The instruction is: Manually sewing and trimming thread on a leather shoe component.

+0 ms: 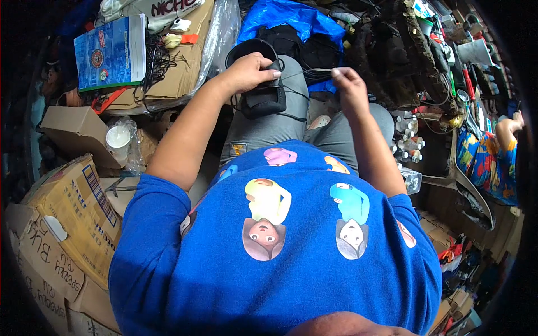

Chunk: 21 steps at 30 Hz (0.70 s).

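On the lap, left hand (249, 71) gripping black shoe (262, 96), right hand (346, 84) pinching thin cord (307, 71) (taut), cardboard boxes (73, 207) crowding left, blue plastic bag (286, 19) beyond.

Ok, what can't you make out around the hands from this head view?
- Head view: the black padded piece under the left hand; the fingers cover its top.
- The thin thread pinched by the right hand: its end is too fine to see.
- The clutter at the right: small and bent by the fisheye rim.
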Each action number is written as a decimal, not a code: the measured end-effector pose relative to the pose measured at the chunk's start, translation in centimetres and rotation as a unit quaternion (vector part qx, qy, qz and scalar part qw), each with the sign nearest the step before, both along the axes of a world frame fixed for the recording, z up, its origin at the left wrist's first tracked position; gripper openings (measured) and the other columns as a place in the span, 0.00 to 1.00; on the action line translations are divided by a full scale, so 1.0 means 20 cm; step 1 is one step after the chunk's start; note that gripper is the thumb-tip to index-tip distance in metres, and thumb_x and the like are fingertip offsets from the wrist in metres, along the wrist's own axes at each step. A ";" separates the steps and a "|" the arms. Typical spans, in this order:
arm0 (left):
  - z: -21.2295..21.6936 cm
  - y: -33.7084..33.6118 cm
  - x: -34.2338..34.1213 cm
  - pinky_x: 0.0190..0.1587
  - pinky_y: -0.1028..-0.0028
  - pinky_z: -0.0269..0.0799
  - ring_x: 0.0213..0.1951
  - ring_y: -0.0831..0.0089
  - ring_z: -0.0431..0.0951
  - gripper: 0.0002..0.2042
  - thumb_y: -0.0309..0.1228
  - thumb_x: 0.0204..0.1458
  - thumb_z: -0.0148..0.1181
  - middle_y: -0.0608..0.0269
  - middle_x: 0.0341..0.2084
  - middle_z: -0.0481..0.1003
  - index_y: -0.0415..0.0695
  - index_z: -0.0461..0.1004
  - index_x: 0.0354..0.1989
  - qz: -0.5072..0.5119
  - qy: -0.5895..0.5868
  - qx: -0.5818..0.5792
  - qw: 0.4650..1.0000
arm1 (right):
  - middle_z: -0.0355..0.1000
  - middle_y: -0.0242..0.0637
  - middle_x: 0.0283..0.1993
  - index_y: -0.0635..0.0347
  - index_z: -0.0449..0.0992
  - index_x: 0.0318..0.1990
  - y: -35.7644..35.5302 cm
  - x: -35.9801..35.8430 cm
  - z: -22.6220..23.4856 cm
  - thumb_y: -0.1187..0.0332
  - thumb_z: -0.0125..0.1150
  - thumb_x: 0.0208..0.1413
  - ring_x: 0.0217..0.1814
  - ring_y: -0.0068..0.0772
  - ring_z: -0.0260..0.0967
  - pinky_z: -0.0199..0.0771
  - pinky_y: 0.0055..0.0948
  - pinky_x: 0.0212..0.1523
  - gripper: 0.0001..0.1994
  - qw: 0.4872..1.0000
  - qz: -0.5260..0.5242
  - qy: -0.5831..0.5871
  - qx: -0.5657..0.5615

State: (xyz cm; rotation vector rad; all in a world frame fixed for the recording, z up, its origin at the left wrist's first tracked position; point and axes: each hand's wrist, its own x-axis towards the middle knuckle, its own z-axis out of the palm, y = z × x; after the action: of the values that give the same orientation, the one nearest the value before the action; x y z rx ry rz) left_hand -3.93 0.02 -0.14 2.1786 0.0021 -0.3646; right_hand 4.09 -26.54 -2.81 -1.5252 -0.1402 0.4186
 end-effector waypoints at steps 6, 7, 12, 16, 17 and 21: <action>-0.02 0.04 -0.03 0.44 0.77 0.59 0.38 0.76 0.65 0.15 0.39 0.53 0.55 0.65 0.32 0.64 0.37 0.72 0.35 -0.024 0.014 -0.080 0.996 | 0.68 0.39 0.39 0.56 0.67 0.40 0.19 -0.10 0.35 0.61 0.49 0.59 0.44 0.37 0.69 0.66 0.44 0.52 0.10 0.927 -0.024 0.180 0.329; -0.02 0.05 -0.02 0.44 0.78 0.59 0.38 0.78 0.65 0.15 0.38 0.53 0.55 0.66 0.31 0.65 0.36 0.72 0.35 -0.032 0.026 -0.099 0.994 | 0.68 0.40 0.39 0.54 0.66 0.40 0.22 -0.14 0.40 0.60 0.48 0.59 0.46 0.39 0.69 0.65 0.47 0.52 0.09 0.901 0.019 0.214 0.377; -0.05 0.13 -0.08 0.44 0.80 0.59 0.37 0.83 0.65 0.11 0.35 0.54 0.54 0.72 0.29 0.67 0.38 0.73 0.35 -0.009 0.036 -0.172 0.984 | 0.69 0.37 0.40 0.59 0.66 0.44 -0.08 0.05 0.45 0.62 0.45 0.61 0.40 0.33 0.70 0.72 0.39 0.45 0.11 0.969 0.114 0.005 0.221; -0.04 0.14 -0.09 0.46 0.80 0.61 0.39 0.84 0.67 0.11 0.32 0.53 0.55 0.72 0.33 0.70 0.38 0.73 0.40 -0.019 0.036 -0.248 0.968 | 0.70 0.34 0.36 0.61 0.68 0.43 -0.45 0.16 0.71 0.65 0.50 0.59 0.34 0.25 0.68 0.74 0.28 0.37 0.10 0.986 -0.091 -0.137 0.013; -0.03 0.12 -0.08 0.46 0.80 0.61 0.39 0.84 0.67 0.11 0.32 0.53 0.55 0.72 0.33 0.70 0.38 0.73 0.40 -0.027 0.037 -0.250 0.967 | 0.70 0.33 0.35 0.62 0.69 0.42 -0.47 0.17 0.65 0.65 0.51 0.58 0.33 0.23 0.67 0.73 0.26 0.36 0.10 0.982 -0.142 -0.126 -0.002; -0.01 0.12 -0.11 0.39 0.82 0.67 0.34 0.84 0.71 0.10 0.28 0.49 0.59 0.70 0.32 0.75 0.38 0.74 0.39 0.017 0.091 -0.295 0.951 | 0.68 0.26 0.33 0.57 0.77 0.40 -0.17 0.06 0.42 0.69 0.58 0.50 0.33 0.17 0.62 0.63 0.16 0.34 0.10 0.976 0.040 -0.154 -0.146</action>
State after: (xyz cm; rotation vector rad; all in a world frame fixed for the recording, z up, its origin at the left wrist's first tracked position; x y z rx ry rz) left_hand -6.16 2.48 -0.31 1.5470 0.0289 -0.4765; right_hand 5.27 -29.93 5.50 -1.8751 -0.3984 0.2701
